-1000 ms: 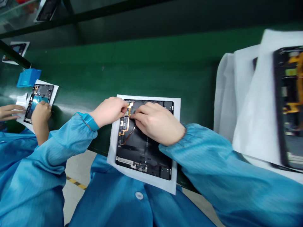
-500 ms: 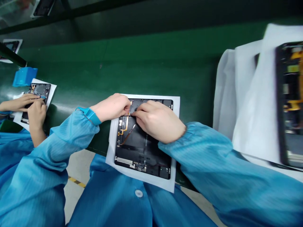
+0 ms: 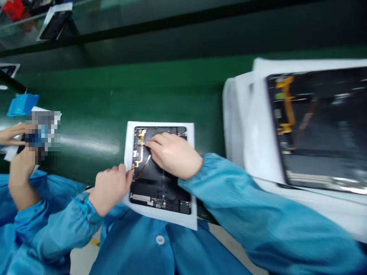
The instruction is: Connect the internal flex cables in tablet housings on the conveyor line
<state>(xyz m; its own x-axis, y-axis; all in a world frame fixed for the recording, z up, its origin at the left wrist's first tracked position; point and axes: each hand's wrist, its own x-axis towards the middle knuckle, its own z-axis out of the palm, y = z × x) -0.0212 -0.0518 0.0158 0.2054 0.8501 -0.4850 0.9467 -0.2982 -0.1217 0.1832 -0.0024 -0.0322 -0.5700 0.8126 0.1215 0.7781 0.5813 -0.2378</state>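
Observation:
An opened tablet (image 3: 172, 191) lies on a white sheet (image 3: 183, 220) at the front edge of the green bench. Its black inside shows, with an orange flex cable (image 3: 141, 149) along the left side and a thin brown strip running diagonally. My left hand (image 3: 111, 187) is closed at the tablet's left edge, thumb against the rim; its curled fingers partly hide the sheet there. Over the upper part of the tablet is my right hand (image 3: 173, 154). Its thumb and index finger are pinched beside the orange cable, and whatever lies between the tips is too small to make out.
To the right, another opened tablet (image 3: 323, 145) rests on a pile of white sheets (image 3: 241, 126). At the left, a co-worker's hands (image 3: 21, 168) are at a blurred-out device near a blue box (image 3: 24, 105). A raised shelf (image 3: 143, 26) runs along the back.
My left hand has moved from the tablet's upper left inside down to its left edge. My right hand stays pinched by the orange cable. The view has shifted to the right.

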